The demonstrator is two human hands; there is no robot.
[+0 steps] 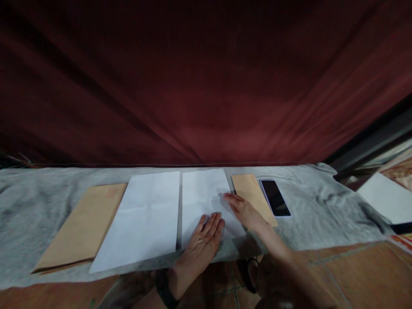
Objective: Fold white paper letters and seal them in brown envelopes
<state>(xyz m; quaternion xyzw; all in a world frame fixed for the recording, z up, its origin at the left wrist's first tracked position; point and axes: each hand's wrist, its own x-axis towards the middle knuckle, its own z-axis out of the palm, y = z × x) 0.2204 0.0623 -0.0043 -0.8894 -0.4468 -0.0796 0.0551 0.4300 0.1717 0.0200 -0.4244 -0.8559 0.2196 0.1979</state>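
My left hand (pixel 202 240) lies flat, fingers stretched out, on the near part of a white sheet of paper (pixel 202 193) on the grey cloth. My right hand (pixel 243 210) rests on the right edge of the same sheet, fingers extended and pressed down, beside a small brown envelope (pixel 251 189). Whether the right fingers pinch the paper edge is unclear. A second white sheet (pixel 144 216), showing fold creases, lies just to the left. A large brown envelope (pixel 82 225) lies at the far left.
A black phone (pixel 275 197) lies face up right of the small envelope. The grey cloth (pixel 322 206) covers the surface. A dark red curtain (pixel 206 86) hangs behind. White paper (pixel 384 197) lies at the far right. Tiled floor shows below.
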